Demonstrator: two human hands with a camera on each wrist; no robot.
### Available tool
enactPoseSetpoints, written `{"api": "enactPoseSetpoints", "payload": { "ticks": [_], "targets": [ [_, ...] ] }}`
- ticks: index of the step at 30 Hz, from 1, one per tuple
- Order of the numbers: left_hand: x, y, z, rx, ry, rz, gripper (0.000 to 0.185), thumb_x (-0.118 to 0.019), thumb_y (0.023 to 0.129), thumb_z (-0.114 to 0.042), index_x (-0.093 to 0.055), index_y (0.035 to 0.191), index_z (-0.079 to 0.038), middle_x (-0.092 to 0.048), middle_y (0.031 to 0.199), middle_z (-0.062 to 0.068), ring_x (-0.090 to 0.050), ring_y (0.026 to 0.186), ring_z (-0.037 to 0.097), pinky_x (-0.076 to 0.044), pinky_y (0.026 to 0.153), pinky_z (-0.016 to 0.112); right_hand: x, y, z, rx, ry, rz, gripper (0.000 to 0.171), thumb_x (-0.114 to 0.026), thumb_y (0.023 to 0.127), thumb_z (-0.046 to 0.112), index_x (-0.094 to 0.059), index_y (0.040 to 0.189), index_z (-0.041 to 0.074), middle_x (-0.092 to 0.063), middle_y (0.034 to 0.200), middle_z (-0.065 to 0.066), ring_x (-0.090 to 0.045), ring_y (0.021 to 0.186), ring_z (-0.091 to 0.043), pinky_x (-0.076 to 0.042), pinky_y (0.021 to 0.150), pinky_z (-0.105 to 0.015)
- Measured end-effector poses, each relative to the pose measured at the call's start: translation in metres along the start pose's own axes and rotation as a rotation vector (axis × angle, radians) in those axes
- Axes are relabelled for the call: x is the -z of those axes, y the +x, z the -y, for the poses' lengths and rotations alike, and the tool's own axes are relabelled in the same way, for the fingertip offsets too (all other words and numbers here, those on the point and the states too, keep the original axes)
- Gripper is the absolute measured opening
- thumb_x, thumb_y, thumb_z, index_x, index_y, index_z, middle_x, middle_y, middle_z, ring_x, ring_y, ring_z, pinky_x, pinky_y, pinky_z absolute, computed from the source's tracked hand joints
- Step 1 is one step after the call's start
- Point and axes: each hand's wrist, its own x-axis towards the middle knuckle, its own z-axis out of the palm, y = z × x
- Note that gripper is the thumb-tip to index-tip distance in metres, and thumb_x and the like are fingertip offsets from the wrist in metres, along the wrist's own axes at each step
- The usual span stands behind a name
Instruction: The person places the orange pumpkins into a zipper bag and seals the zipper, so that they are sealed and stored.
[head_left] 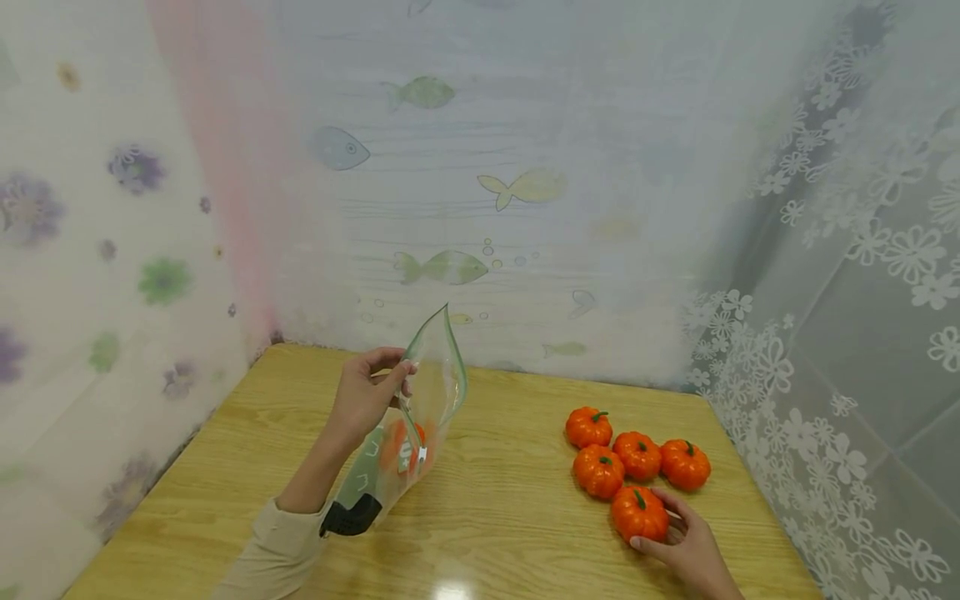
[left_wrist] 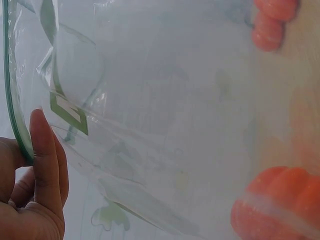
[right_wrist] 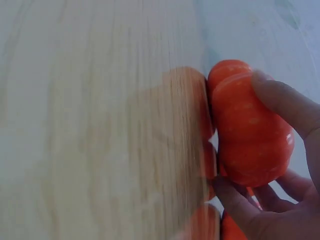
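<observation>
orange pumpkins, clear green-edged bag, fish-print curtain

Wooden table amid fish-and-flower-printed curtains

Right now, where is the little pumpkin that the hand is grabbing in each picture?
Head: the grabbed pumpkin sits low and right on the table, nearest the right hand.
Left wrist: I cannot tell; only blurred orange shapes show through the clear bag.
Right wrist: right of centre, between thumb and fingers.
Shared landmark: the wooden table.
</observation>
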Motion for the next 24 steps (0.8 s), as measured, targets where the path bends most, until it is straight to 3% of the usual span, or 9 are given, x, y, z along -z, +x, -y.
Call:
{"api": "enactPoseSetpoints", "payload": {
  "ticks": [2,5,9,12,17,24],
  "targets": [
    [0.0,0.0,0.0,-0.001,0.002,0.001,0.024,-0.059,0.104,-0.008,-0.064,0.12,0.01,-0.069,0.096,0.005,-0.064,0.063,0.009,-0.06,0.058,0.027,0.0,0.0,0.0,-0.008,-0.006,-0.016,0.086,-0.089,0.079,0.012,-0.042,0.15,-0.001,-0.045,0.148,-0.027,-0.055,0.126,-0.037,-0.053,0.087,-0.02],
    [0.0,-0.001,-0.001,-0.006,0.004,0.007,0.026,-0.059,0.104,-0.009,-0.063,0.121,0.01,-0.069,0.096,0.005,-0.064,0.064,0.009,-0.06,0.059,0.027,0.0,0.0,0.0,-0.014,-0.018,-0.045,0.087,-0.091,0.078,0.016,-0.044,0.15,0.002,-0.048,0.15,-0.018,-0.058,0.118,-0.015,-0.055,0.087,-0.022],
    [0.001,-0.001,0.0,-0.006,0.003,0.011,0.026,-0.059,0.104,-0.009,-0.063,0.122,0.01,-0.069,0.097,0.005,-0.065,0.064,0.009,-0.06,0.059,0.028,0.0,0.0,0.0,-0.005,0.011,-0.076,0.087,-0.091,0.077,0.018,-0.046,0.151,0.006,-0.053,0.139,0.012,-0.051,0.103,0.01,-0.055,0.088,-0.023],
    [0.001,0.0,0.001,-0.001,0.0,0.01,0.026,-0.059,0.104,-0.009,-0.063,0.122,0.01,-0.069,0.096,0.004,-0.065,0.064,0.009,-0.06,0.059,0.027,-0.003,-0.001,0.003,0.013,0.054,-0.086,0.086,-0.091,0.077,0.016,-0.047,0.15,0.006,-0.051,0.128,0.021,-0.053,0.1,0.011,-0.056,0.088,-0.025],
    [0.001,0.001,0.001,0.004,-0.01,0.009,0.025,-0.059,0.104,-0.008,-0.063,0.122,0.01,-0.069,0.095,0.002,-0.064,0.063,0.009,-0.06,0.058,0.027,-0.01,-0.004,0.009,0.017,0.099,-0.1,0.085,-0.091,0.076,0.014,-0.049,0.149,0.009,-0.052,0.128,0.018,-0.054,0.102,0.008,-0.057,0.087,-0.027],
    [0.002,0.0,0.001,-0.003,-0.013,0.009,0.025,-0.059,0.104,-0.007,-0.062,0.122,0.01,-0.069,0.096,0.003,-0.064,0.063,0.009,-0.06,0.058,0.028,-0.021,-0.008,0.019,0.056,0.178,-0.098,0.084,-0.09,0.076,0.008,-0.049,0.149,0.008,-0.054,0.12,0.032,-0.055,0.105,0.007,-0.057,0.084,-0.024]
  ]
}}
